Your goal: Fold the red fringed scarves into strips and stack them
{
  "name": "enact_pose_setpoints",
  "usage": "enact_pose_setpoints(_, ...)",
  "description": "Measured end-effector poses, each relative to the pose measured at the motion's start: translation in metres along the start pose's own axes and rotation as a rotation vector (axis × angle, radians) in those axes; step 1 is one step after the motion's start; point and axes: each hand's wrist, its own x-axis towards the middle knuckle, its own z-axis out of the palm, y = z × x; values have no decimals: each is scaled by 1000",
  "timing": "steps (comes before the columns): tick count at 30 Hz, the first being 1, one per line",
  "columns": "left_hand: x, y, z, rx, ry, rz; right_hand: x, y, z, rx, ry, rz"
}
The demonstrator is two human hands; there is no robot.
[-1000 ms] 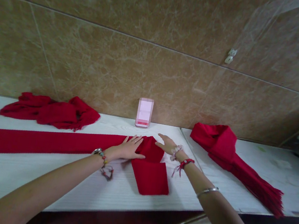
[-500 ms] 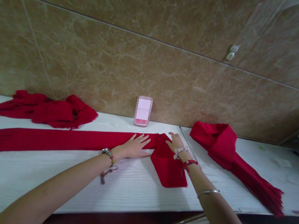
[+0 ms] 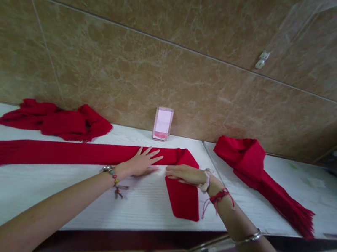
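Observation:
A red fringed scarf (image 3: 71, 151) stretches across the white counter, its fringe at the left. Toward the right end it bends at an angled fold, and a short part points down toward the counter's front edge. My left hand (image 3: 140, 162) lies on the long stretch with fingers spread, the thumb resting off its lower edge. Across the bent part, just below the fold, my right hand (image 3: 188, 174) rests flat with fingers stretched out to the left, covering some of the cloth. Neither hand grips the fabric.
A crumpled red scarf (image 3: 60, 121) lies at the back left. Another red scarf (image 3: 248, 164), looped with its fringe trailing, is on the right. A phone (image 3: 162, 124) leans against the tiled wall (image 3: 132, 69). The counter's front edge runs close below my hands.
My right hand has moved down and left from the fold and now lies flat across the bent part, which has shifted slightly down and left. My left hand has slid a little left.

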Motion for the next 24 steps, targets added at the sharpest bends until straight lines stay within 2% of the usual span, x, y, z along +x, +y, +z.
enact_pose_setpoints(4, -10, -11, 4, 28, 50, -43, 0, -11, 3, 375, -164, 80)
enact_pose_setpoints(8, -16, -18, 8, 39, 71, -46, -12, -32, -6, 567, -180, 77)
enact_pose_setpoints(11, -15, -15, 10, 32, 88, -55, -12, -36, -20, 654, -179, 92)
enact_pose_setpoints(13, -15, -14, 10, 21, 94, -57, -7, -29, -25, 486, -85, 73)
enact_pose_setpoints(16, -18, -19, 10, 20, 110, -71, 3, -6, -17, 10, 78, -8)
enact_pose_setpoints(19, -26, -29, 10, 37, 102, -115, 5, 16, 16, -222, 127, -9)
enact_pose_setpoints(22, -32, -37, 10, 31, 88, -124, 3, 32, 53, -522, 257, -23)
enact_pose_setpoints(24, -34, -39, 12, 25, 87, -111, 1, 38, 68, -617, 326, -63)
